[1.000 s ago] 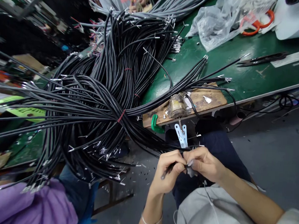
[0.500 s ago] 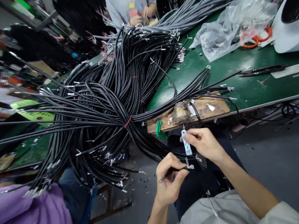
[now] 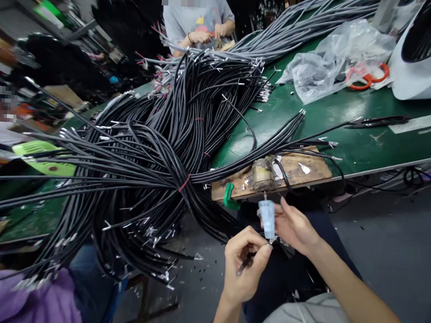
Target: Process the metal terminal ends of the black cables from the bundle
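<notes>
My left hand (image 3: 246, 261) is closed around the end of a black cable (image 3: 244, 264), whose bared tip meets the lower end of a light-blue plastic piece (image 3: 268, 218). That piece hangs from the shaft of a small grimy motor (image 3: 263, 175) and looks blurred. Beside and partly behind it is my right hand (image 3: 295, 227), thumb lifted off and fingers apart; the piece hides some fingertips. A wooden board (image 3: 312, 166) carries the motor at the table edge, with a green clamp (image 3: 228, 196) on its left corner.
Bundled black cables (image 3: 187, 145) cover the table's left side and overhang its edge. Grey cables (image 3: 300, 32) lie behind. On the green table (image 3: 350, 104) are a plastic bag (image 3: 316, 70), orange-handled scissors (image 3: 366, 78) and pliers (image 3: 382, 121). Co-workers sit opposite and at the left.
My right thumb has come off the light-blue piece and the fingers have spread. My left hand has brought the cable tip up to the piece's lower end. The view has shifted slightly.
</notes>
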`<state>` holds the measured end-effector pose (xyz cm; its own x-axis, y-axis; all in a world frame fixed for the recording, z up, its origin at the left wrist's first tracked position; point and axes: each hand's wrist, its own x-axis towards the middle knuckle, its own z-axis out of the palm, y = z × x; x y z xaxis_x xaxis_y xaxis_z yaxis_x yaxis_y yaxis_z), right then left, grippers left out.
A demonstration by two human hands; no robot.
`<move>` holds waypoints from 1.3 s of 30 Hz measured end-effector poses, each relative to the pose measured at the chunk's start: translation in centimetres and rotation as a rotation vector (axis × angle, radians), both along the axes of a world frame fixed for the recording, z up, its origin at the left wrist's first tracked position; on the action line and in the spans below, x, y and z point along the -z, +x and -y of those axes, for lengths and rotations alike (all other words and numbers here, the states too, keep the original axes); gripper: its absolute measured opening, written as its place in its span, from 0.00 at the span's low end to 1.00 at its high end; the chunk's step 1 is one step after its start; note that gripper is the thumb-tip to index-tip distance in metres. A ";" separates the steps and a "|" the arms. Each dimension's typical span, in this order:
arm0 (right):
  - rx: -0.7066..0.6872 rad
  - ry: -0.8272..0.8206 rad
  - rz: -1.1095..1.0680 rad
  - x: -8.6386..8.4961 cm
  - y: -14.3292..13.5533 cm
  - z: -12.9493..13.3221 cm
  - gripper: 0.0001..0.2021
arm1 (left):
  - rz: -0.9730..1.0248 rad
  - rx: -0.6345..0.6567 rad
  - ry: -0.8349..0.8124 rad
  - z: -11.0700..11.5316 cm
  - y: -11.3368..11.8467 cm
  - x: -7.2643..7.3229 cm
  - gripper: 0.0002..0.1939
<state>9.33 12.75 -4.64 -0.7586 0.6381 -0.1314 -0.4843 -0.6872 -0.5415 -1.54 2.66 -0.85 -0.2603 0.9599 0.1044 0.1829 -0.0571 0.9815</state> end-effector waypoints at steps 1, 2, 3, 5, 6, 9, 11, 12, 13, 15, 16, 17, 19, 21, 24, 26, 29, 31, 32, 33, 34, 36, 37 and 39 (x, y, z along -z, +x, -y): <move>0.032 -0.006 0.022 0.6 0.4 -0.2 0.23 | -0.008 0.001 0.003 0.2 0.0 0.0 0.10; 0.067 0.002 0.054 1.2 1.0 -0.3 0.22 | -0.019 0.000 0.005 0.4 0.0 0.0 0.10; 0.102 0.029 0.096 1.7 1.6 -0.4 0.21 | -0.030 -0.005 0.006 0.6 -0.1 0.0 0.10; 0.175 0.128 0.211 2.5 3.0 -0.3 0.18 | -0.039 -0.004 0.006 1.0 -0.2 0.1 0.10; 0.221 0.189 0.284 2.7 3.7 -0.1 0.16 | -0.026 0.007 -0.002 1.1 -0.2 0.2 0.10; 0.395 0.446 0.520 2.1 5.0 1.3 0.09 | 0.066 0.050 -0.120 1.0 -0.2 0.7 0.11; 0.478 0.750 0.626 1.0 4.9 2.6 0.05 | 0.108 0.022 -0.257 0.6 0.0 1.2 0.12; 0.488 0.924 0.654 0.3 4.6 3.3 0.04 | 0.111 -0.007 -0.317 0.4 0.1 1.5 0.10; 0.486 1.081 0.673 -0.3 4.2 3.8 0.05 | 0.102 -0.032 -0.357 0.3 0.3 1.7 0.08; 0.488 1.252 0.700 -1.3 3.2 4.6 0.05 | 0.072 -0.060 -0.375 0.2 0.7 2.0 0.05; 0.507 1.261 0.714 -1.5 2.8 4.7 0.02 | 0.059 -0.061 -0.363 0.3 0.9 2.0 0.04; 0.527 1.231 0.719 -1.6 2.5 4.7 0.02 | 0.049 -0.059 -0.345 0.4 1.0 1.9 0.04; 0.543 1.134 0.708 -1.5 2.2 4.4 0.08 | 0.031 -0.060 -0.304 0.9 1.2 1.5 0.05; 0.516 1.095 0.688 -1.2 2.2 4.2 0.11 | -0.002 -0.078 -0.266 1.4 1.3 1.1 0.07; 0.590 1.230 0.747 -0.8 2.1 4.5 0.14 | -0.077 -0.132 -0.239 2.0 1.6 0.8 0.09; 0.706 1.328 0.815 -0.6 1.8 5.1 0.14 | -0.097 -0.157 -0.255 2.2 1.8 0.7 0.11; 0.773 1.252 0.740 -0.4 1.3 5.6 0.09 | -0.053 -0.174 -0.280 2.2 2.0 0.8 0.14; 0.711 1.069 0.604 -0.2 1.1 5.6 0.09 | 0.013 -0.168 -0.288 2.0 1.8 0.8 0.17; 0.663 0.963 0.535 -0.1 0.9 5.6 0.09 | 0.056 -0.153 -0.291 1.9 1.6 0.8 0.18; 0.613 0.856 0.470 0.1 0.8 5.6 0.10 | 0.102 -0.132 -0.291 1.8 1.4 0.8 0.20; 0.559 0.754 0.407 0.3 0.7 5.6 0.11 | 0.146 -0.105 -0.290 1.7 1.3 0.8 0.21; 0.441 0.557 0.294 0.9 0.5 5.7 0.13 | 0.210 -0.044 -0.291 1.6 0.9 0.7 0.23; 0.390 0.467 0.251 1.2 0.4 5.8 0.13 | 0.226 -0.016 -0.295 1.5 0.8 0.6 0.24; 0.307 0.344 0.210 1.5 0.6 5.7 0.13 | 0.235 0.023 -0.314 1.4 0.5 0.4 0.25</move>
<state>9.89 7.05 -6.15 -0.5093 0.8606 -0.0037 -0.4923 -0.2949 -0.8189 -1.06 1.22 -1.24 -0.2198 0.9415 -0.2555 -0.0467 0.2514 0.9668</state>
